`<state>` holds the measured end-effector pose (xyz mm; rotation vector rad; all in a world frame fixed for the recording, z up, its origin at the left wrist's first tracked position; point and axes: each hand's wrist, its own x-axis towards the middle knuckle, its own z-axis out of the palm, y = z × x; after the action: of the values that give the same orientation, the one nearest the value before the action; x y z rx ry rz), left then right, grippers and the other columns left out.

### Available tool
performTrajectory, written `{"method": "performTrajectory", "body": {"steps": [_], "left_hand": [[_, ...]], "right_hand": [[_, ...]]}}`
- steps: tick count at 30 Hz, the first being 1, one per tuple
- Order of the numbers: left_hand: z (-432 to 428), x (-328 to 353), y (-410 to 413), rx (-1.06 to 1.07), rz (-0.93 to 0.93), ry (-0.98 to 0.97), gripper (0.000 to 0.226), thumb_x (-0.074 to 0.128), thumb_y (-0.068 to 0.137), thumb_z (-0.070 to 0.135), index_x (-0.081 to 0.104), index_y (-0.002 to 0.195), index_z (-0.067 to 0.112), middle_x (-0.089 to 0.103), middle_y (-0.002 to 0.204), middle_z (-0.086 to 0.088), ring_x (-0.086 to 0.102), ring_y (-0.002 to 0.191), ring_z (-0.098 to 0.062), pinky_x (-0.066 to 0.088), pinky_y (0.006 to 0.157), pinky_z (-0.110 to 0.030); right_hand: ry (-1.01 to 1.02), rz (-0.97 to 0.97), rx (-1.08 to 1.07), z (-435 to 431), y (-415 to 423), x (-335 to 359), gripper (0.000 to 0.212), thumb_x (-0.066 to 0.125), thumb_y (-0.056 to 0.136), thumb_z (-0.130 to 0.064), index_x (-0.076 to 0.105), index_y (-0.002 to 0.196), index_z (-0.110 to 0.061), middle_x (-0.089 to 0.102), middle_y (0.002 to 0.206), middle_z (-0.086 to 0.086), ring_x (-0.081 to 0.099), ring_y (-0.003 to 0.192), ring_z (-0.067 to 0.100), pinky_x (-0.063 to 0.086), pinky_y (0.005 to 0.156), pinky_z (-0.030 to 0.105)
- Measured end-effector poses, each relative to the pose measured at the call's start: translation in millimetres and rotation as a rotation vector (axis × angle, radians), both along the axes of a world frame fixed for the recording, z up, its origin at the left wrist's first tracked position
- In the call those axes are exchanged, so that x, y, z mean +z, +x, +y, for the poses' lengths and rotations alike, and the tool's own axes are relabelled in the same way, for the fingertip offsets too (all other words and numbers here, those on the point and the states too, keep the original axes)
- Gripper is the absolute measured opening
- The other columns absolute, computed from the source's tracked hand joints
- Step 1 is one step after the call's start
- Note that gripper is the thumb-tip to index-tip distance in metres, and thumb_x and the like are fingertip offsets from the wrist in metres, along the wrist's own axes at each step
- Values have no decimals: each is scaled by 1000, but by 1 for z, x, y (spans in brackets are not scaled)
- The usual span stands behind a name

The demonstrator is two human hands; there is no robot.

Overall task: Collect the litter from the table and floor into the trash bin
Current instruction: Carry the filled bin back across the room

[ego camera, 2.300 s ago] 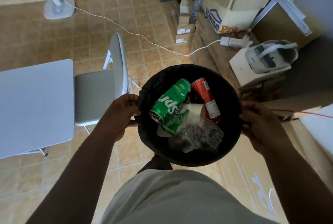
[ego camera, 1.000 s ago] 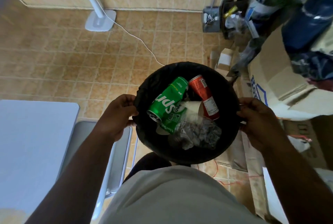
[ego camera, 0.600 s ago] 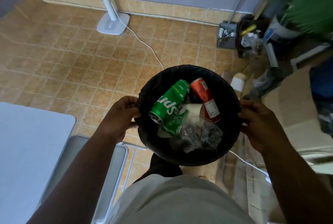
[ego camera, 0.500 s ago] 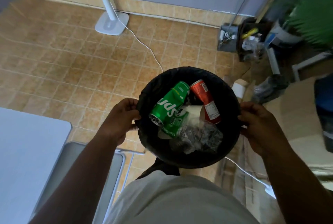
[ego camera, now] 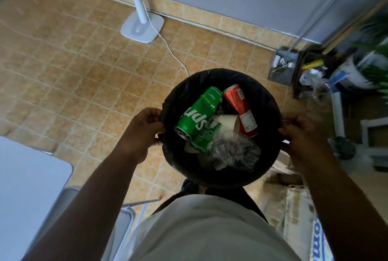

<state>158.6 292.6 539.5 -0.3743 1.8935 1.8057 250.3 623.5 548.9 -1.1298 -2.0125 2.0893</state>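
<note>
I hold a round black trash bin [ego camera: 264, 101] lined with a black bag in front of my body, above the floor. My left hand [ego camera: 142, 132] grips its left rim and my right hand [ego camera: 302, 136] grips its right rim. Inside lie a green soda can [ego camera: 197, 113], a red can [ego camera: 239, 107], a white paper cup [ego camera: 227, 123] and crumpled clear plastic [ego camera: 233, 153].
Tan tiled floor [ego camera: 73, 71] spreads to the left. A white fan base [ego camera: 142, 28] with a white cord [ego camera: 172, 52] stands by the wall. A white table [ego camera: 23, 176] and grey chair [ego camera: 117, 218] are at lower left. Boxes and clutter [ego camera: 315, 71] crowd the right side.
I have turned left while carrying the bin. The cardboard boxes slid off to the right and the fan base and wall came into view. Both hands kept their grip.
</note>
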Motion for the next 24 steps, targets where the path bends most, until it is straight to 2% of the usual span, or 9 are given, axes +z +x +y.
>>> {"method": "performTrajectory", "body": {"steps": [5,9,12,18,24], "left_hand": [[1,-2,-31,157,-6,-7,36,46,77,-15,57,92,16,60,73,1,58,60,-11,49,50,-28],[-3,4,-38,341,-39,0,36,46,78,-18,58,95,11,60,77,-3,59,63,-14,49,54,-32],[-10,7,-41,460,-46,-10,36,46,77,-20,58,92,10,60,76,-4,60,60,-12,50,52,-30],[-37,8,-34,720,-20,24,35,46,79,-21,58,96,8,59,81,-9,60,65,-19,50,54,-32],[-96,6,-35,902,-23,107,43,42,81,-21,56,111,7,57,87,-14,56,72,-27,47,63,-34]], "right_hand": [[-7,27,190,12,-89,-3,47,48,87,8,70,75,-32,71,75,-6,65,68,15,50,49,28],[-45,23,381,11,-154,3,39,49,87,6,72,88,-26,74,80,-1,69,66,14,51,49,26],[-60,14,537,0,-202,7,41,50,88,6,72,87,-28,75,83,1,71,70,15,53,51,28],[-72,7,781,-61,-281,5,33,47,87,9,64,96,-18,68,84,7,62,70,22,46,56,31],[-76,-23,960,-157,-334,-4,34,47,87,9,62,96,-20,66,84,2,59,71,19,44,57,30]]}}
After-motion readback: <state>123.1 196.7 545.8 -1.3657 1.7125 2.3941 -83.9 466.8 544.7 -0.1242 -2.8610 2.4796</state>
